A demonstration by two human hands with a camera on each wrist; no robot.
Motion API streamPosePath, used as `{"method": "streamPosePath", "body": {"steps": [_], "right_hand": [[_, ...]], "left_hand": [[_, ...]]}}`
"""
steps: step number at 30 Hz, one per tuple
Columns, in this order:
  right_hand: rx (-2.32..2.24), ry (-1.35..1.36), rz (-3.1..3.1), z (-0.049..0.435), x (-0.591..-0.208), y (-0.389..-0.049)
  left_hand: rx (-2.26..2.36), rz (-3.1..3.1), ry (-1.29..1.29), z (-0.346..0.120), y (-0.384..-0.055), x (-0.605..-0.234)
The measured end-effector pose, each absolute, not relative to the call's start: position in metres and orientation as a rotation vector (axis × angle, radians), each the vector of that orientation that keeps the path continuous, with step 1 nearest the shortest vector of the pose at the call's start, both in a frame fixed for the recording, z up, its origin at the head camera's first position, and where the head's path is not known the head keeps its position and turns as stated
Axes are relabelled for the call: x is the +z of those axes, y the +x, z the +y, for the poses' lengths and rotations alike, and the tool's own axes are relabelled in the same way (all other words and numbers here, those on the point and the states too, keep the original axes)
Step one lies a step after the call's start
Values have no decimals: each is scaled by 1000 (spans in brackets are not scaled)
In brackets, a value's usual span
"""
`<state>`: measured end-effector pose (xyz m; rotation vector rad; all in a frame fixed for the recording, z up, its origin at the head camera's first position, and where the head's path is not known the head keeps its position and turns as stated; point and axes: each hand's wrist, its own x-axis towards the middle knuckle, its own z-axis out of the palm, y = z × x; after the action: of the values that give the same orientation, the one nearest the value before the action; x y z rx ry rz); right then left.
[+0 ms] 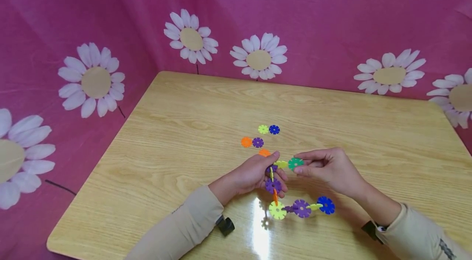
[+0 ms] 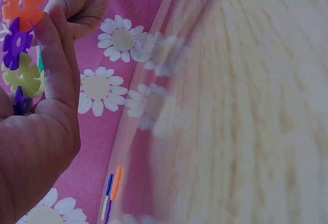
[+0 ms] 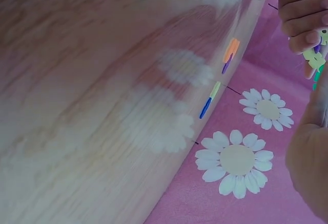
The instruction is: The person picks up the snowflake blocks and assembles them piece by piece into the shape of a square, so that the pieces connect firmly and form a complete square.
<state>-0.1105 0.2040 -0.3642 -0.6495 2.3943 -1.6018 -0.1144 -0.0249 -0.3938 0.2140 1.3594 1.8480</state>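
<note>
My left hand point(image 1: 254, 174) grips a chain of interlocked notched plastic discs near its upper end. Below the fingers the chain runs through a purple disc point(image 1: 273, 185), an orange disc point(image 1: 275, 197) and a yellow-green disc point(image 1: 277, 210). From there it bends right through a second purple disc point(image 1: 302, 208) to a blue disc point(image 1: 326, 205) at its end. Between thumb and fingers, my right hand point(image 1: 333, 169) pinches a green disc point(image 1: 296, 164) beside the chain's upper yellow-green disc point(image 1: 281, 164); whether their notches are joined, I cannot tell.
Beyond the hands, loose discs lie on the wooden table point(image 1: 177, 128): yellow-green point(image 1: 263, 129), blue point(image 1: 274, 129), orange point(image 1: 246, 142) and purple point(image 1: 258, 142). Another orange disc point(image 1: 264, 152) is partly behind the left hand. A pink flowered cloth point(image 1: 313, 14) hangs behind the table.
</note>
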Motion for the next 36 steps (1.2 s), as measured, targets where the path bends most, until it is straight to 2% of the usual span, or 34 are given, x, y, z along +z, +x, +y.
{"method": "streamPosePath", "body": {"steps": [23, 36], "right_hand": [[-1740, -577, 2240, 197, -376, -108], [-1765, -670, 2234, 193, -372, -109]], "left_hand": [[1831, 1436, 286, -23, -113, -395], [1838, 1418, 271, -25, -114, -397]]}}
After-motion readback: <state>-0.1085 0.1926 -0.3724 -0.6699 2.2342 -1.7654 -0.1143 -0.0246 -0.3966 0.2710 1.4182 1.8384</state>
